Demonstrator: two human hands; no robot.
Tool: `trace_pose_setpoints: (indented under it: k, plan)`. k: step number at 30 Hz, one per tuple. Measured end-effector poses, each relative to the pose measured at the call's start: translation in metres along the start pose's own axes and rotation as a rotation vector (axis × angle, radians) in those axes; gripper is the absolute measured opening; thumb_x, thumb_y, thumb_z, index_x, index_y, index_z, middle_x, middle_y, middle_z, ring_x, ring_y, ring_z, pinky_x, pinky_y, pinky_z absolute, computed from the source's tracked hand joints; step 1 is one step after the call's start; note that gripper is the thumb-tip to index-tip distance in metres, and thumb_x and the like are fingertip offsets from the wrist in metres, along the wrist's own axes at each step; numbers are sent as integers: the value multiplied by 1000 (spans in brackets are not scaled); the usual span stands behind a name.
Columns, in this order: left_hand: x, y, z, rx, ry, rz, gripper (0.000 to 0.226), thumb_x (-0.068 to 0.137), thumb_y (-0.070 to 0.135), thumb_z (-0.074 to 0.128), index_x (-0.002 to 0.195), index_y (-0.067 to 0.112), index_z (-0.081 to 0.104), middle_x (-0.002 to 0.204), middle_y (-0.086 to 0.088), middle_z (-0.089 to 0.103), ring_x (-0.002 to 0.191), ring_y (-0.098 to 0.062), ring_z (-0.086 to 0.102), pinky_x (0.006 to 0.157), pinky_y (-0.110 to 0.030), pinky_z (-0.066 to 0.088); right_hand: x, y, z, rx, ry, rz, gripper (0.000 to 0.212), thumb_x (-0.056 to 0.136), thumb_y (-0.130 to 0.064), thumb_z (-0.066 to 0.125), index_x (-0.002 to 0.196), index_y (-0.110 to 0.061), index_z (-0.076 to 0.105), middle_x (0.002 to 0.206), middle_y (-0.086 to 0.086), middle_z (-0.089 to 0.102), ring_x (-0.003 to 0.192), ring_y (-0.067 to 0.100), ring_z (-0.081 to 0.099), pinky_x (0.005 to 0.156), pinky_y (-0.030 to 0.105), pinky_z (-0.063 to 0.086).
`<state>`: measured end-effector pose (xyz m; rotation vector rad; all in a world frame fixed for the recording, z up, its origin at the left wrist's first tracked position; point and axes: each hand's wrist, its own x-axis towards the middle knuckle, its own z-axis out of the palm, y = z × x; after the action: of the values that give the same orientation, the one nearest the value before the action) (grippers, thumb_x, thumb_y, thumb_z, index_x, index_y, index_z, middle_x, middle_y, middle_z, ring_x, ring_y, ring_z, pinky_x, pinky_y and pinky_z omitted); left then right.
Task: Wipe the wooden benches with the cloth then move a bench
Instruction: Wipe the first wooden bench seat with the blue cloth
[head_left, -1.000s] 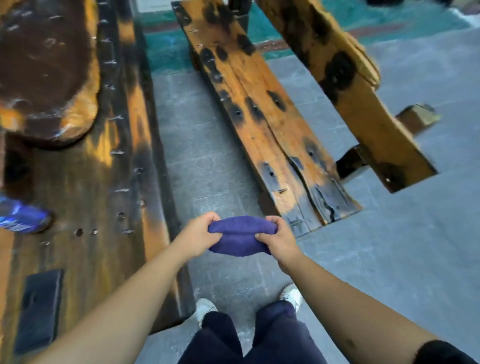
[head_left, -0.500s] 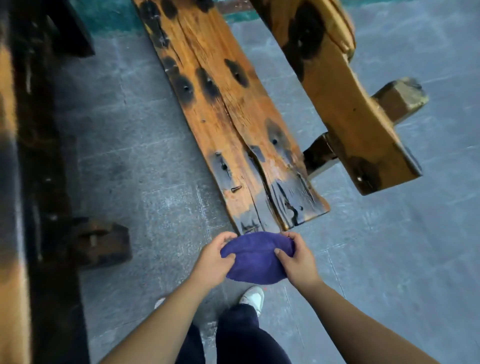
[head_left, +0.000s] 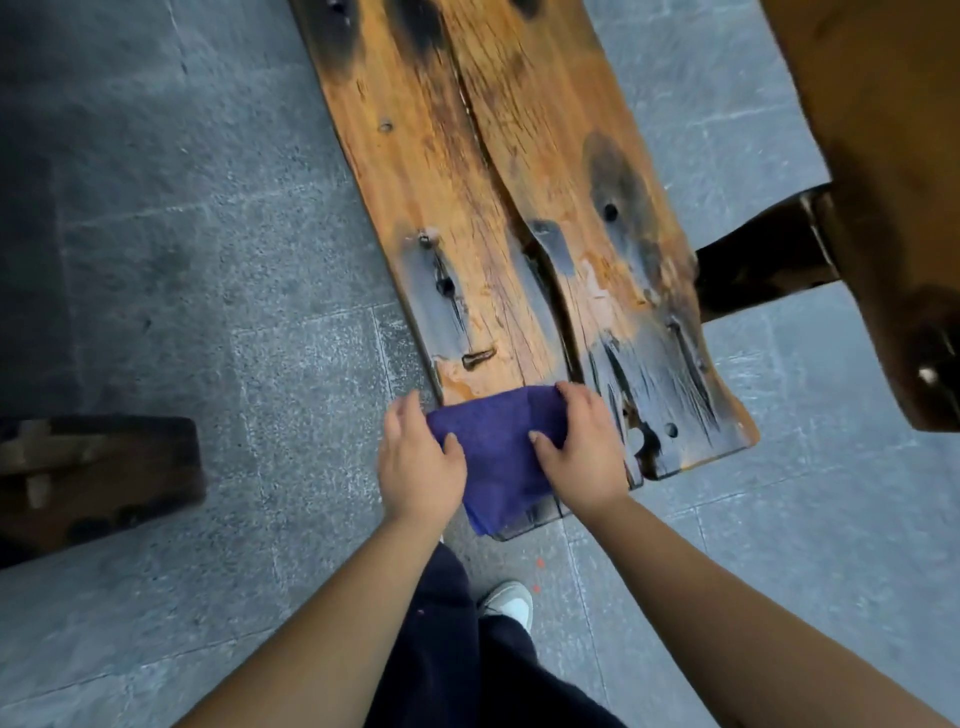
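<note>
Cloth (head_left: 498, 452) pinched between left hand (head_left: 418, 465) and right hand (head_left: 582, 452) at bench (head_left: 519, 218) near edge, open floor (head_left: 208, 260) left of fingers

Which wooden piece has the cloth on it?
The orange split-plank bench in the middle: the purple cloth lies on its near end. The dark block at left and the piece at right are bare.

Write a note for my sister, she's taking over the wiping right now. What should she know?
Left hand and right hand both hold the cloth, one at each side.
The cloth lies on the near end of the bench, its lower edge hanging off.
Done: cloth set on the bench.
Left: wipe along the bench, wipe the other benches, then move one.
</note>
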<state>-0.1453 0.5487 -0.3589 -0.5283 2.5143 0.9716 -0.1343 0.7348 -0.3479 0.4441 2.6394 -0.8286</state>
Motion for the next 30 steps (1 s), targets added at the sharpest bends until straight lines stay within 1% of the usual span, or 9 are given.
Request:
trace_pose_setpoints:
  k: [1, 3, 7, 11, 14, 16, 20, 24, 30]
  plan:
    - [-5, 4, 4, 52, 76, -10, 70, 84, 24, 66, 145, 16, 34, 150, -9, 35, 134, -32, 39, 105, -48, 36, 0, -3, 5, -130, 56, -49, 67, 85, -38, 65, 143, -16, 39, 148, 10, 40, 133, 30, 38, 104, 44, 35]
    - [-25, 10, 16, 108, 122, 72, 73, 83, 34, 64, 146, 14, 33, 154, -9, 27, 139, -31, 27, 106, -52, 30, -4, -6, 15, -300, 94, -187, 68, 86, -46, 56, 144, -17, 38, 155, 11, 32, 141, 31, 30, 104, 48, 33]
    - [-55, -2, 50, 346, -52, 329, 62, 90, 36, 38, 146, 11, 39, 160, -13, 23, 148, -32, 17, 111, -50, 26, -10, 18, 33, -483, -52, -421, 58, 97, -43, 38, 148, -14, 39, 158, 11, 29, 145, 31, 27, 111, 51, 35]
    - [-40, -17, 70, 505, -73, 398, 63, 96, 39, 32, 151, 7, 31, 161, -17, 15, 149, -33, 7, 117, -48, 10, 7, 42, 37, -582, -106, -507, 59, 100, -46, 26, 153, -20, 25, 159, 7, 19, 147, 31, 23, 116, 50, 22]
    - [-30, -20, 70, 524, -49, 392, 61, 97, 37, 31, 152, 10, 29, 161, -16, 12, 150, -31, 4, 118, -48, 11, 19, 35, 35, -592, -114, -528, 63, 97, -50, 33, 153, -20, 26, 160, 7, 21, 147, 30, 22, 117, 49, 17]
    - [-12, -15, 64, 524, -33, 362, 60, 98, 35, 29, 153, 13, 25, 162, -13, 8, 150, -28, 1, 118, -48, 10, 36, 23, 34, -578, -122, -523, 65, 97, -51, 34, 153, -20, 28, 160, 8, 22, 147, 30, 22, 117, 49, 19]
    - [50, 8, 42, 546, 31, 337, 62, 98, 37, 24, 155, 17, 15, 163, -8, 1, 150, -24, -6, 121, -44, 0, 92, -15, 30, -591, -114, -518, 65, 99, -51, 27, 156, -20, 19, 162, 8, 17, 149, 29, 17, 117, 47, 17]
    - [123, 38, 12, 603, 72, 361, 64, 97, 40, 22, 155, 16, 13, 164, -10, 3, 150, -27, -1, 121, -46, 4, 162, -58, 25, -586, -106, -529, 65, 100, -51, 19, 156, -21, 7, 164, 6, 5, 151, 26, 3, 119, 46, 8]
    - [228, 80, -26, 662, 117, 384, 64, 99, 38, 26, 155, 13, 9, 164, -12, 0, 150, -28, -1, 121, -46, 4, 265, -117, 15, -581, -61, -568, 66, 98, -51, 16, 157, -21, 6, 165, 5, 1, 151, 25, -2, 121, 45, 7]
